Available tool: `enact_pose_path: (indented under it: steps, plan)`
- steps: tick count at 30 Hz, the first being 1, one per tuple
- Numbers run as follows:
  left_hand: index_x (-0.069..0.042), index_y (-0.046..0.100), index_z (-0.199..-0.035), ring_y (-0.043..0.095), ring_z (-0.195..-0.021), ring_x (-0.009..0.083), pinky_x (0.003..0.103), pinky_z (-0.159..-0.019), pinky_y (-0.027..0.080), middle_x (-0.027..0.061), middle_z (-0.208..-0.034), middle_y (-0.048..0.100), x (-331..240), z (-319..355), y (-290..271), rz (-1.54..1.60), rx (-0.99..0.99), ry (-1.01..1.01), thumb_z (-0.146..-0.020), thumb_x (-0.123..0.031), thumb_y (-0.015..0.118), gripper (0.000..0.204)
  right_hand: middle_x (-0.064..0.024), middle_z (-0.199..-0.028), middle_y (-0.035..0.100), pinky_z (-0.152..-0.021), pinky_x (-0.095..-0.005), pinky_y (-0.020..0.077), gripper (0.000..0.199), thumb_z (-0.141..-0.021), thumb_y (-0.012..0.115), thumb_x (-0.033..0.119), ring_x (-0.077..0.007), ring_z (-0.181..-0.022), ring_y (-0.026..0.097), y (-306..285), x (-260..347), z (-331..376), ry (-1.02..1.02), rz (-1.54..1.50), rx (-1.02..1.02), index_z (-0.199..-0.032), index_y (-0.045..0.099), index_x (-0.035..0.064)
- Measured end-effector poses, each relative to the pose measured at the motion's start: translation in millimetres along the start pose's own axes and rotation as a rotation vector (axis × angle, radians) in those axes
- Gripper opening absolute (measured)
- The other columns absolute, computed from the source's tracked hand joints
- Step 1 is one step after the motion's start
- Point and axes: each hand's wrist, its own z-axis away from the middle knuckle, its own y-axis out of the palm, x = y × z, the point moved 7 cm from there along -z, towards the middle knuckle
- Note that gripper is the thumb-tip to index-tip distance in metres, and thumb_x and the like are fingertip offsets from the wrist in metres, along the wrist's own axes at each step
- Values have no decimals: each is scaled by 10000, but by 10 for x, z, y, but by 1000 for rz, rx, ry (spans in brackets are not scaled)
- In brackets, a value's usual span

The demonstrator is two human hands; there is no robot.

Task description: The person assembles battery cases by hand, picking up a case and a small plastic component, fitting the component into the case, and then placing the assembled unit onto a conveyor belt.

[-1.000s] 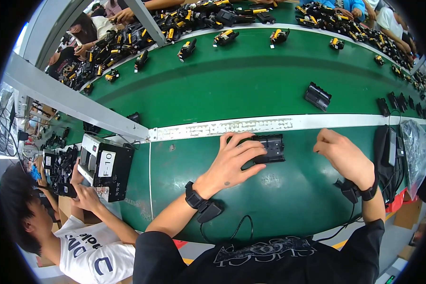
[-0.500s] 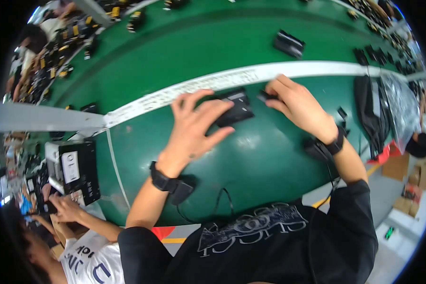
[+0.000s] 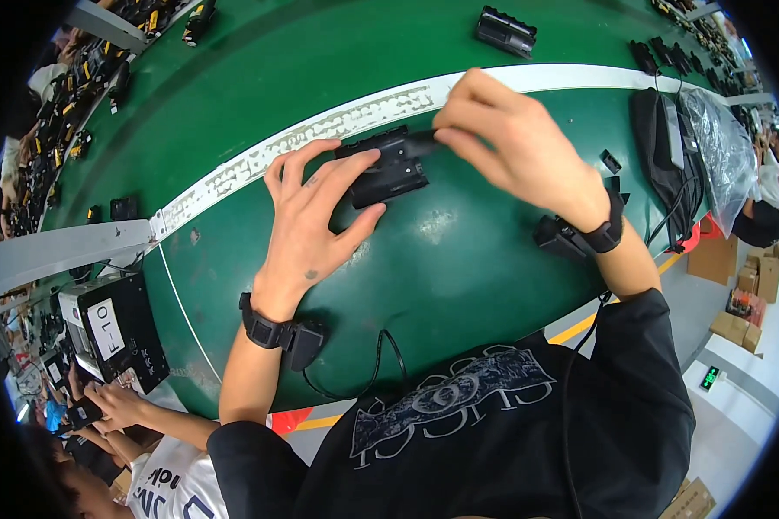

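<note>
The black plastic housing point(image 3: 388, 166) lies on the green counter point(image 3: 459, 259), now nearer the person than a second ago, when it sat against the white stripe point(image 3: 320, 138). The left hand point(image 3: 307, 221) has shifted from lying flat over it to bracing it: spread fingers point(image 3: 355, 164) press on its near-left edge. The right hand point(image 3: 515, 151), which hovered loose off to the side before, has come in; its fingers, pressed together, pinch a small dark piece point(image 3: 424, 138) at the housing's far-right corner. This looks like fitting work now under way.
</note>
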Motion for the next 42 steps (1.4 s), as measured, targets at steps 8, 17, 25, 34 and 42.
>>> enact_pose_path:
  steps: [8, 17, 25, 34, 42]
  plan:
    - [-185, 763, -1335, 548, -1374, 301, 512, -1161, 308, 6, -1263, 743, -29, -8, 4, -19, 9, 33, -838, -226, 870, 511, -78, -1023, 553, -731, -399, 563, 148, -899, 792, 40, -249, -847, 651, 319, 169, -93, -100, 122, 76, -993, 677, 38]
    - [-205, 793, -1302, 539, -1386, 290, 508, -1152, 312, -26, -1291, 722, -40, -2, 34, -78, 21, 71, -859, -228, 854, 448, -80, -1021, 565, -784, -408, 590, 119, -875, 750, 88, -261, -928, 669, 419, 175, -66, -89, 249, 111, -957, 667, 63]
    - [-220, 777, -1335, 536, -1396, 282, 534, -1153, 308, -25, -1299, 709, -49, 1, 50, -124, 14, 85, -887, -247, 829, 452, -93, -1019, 604, -778, -408, 609, 150, -856, 770, 102, -283, -925, 707, 429, 201, -112, -105, 299, 152, -980, 701, 53]
    - [-237, 755, -1370, 536, -1396, 275, 562, -1157, 302, -21, -1311, 688, -81, 9, 81, -236, 11, 124, -892, -256, 817, 482, -109, -986, 586, -780, -433, 577, 144, -905, 764, 106, -312, -894, 679, 489, 165, -250, -163, 310, 233, -935, 647, 27]
    - [-215, 733, -1382, 528, -1401, 273, 551, -1159, 307, -23, -1322, 695, -29, -17, 85, -175, 18, 111, -852, -203, 835, 540, -132, -1013, 609, -799, -445, 577, 116, -915, 740, 67, -340, -919, 687, 455, 154, -260, -126, 292, 274, -960, 653, 3]
